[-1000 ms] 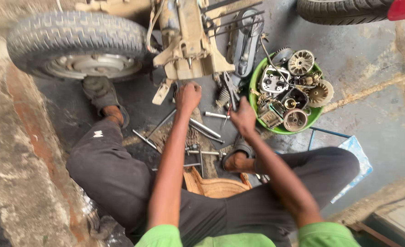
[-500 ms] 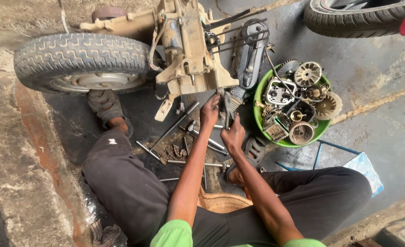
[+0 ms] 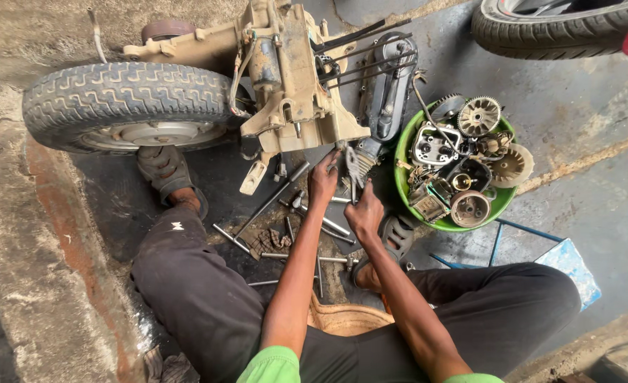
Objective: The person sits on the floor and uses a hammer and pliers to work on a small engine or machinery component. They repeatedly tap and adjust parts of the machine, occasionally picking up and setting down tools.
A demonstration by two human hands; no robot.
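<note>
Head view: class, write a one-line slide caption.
Both hands, left hand and right hand, reach under a grimy tan engine block beside a green parts-filled bowl.

Grimy matt metal engine casing [image 3: 285, 92], ribbed black rubber tyre [image 3: 126, 99], glossy green plastic basin [image 3: 403, 186], rough concrete floor [image 3: 576, 142].

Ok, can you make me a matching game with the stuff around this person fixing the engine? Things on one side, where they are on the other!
Things:
1. green bowl
2. big tyre
3. loose metal rods
4. left hand

Places:
A. on the floor between the legs
B. at the engine casing's lower edge
C. left of the engine, lying on its side
D. right of the engine, full of metal parts

Pairs: 1-D, 2-C, 3-A, 4-B
</note>
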